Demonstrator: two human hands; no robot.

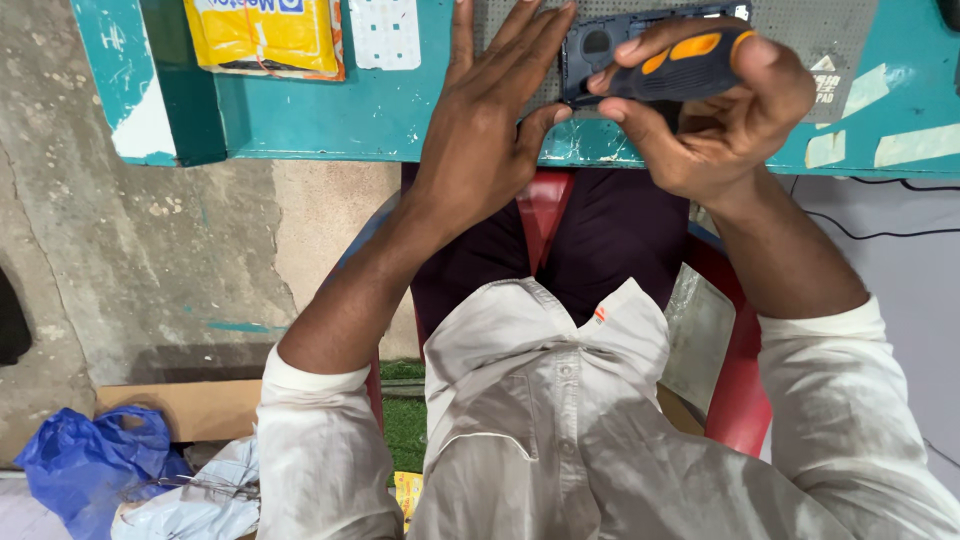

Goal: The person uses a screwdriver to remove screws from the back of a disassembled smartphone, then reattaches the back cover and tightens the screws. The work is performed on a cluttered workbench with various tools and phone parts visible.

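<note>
A teal-painted worktop (330, 110) runs along the top, its paint chipped white at the left corner and patched with strips of pale tape near the right edge. Below it lies a rough, stained concrete floor (150, 260). A red plastic chair (740, 390) stands at the worktop's near edge. On the floor at lower left sit a flat piece of brown cardboard (190, 405) and a crumpled blue plastic bag (85, 465). A black cable (880, 232) trails across the pale surface at right. The light is soft and even.

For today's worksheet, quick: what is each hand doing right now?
Left hand: open, fingers spread flat on the dark phone frame.
Right hand: closed around a black-and-orange screwdriver.
</note>
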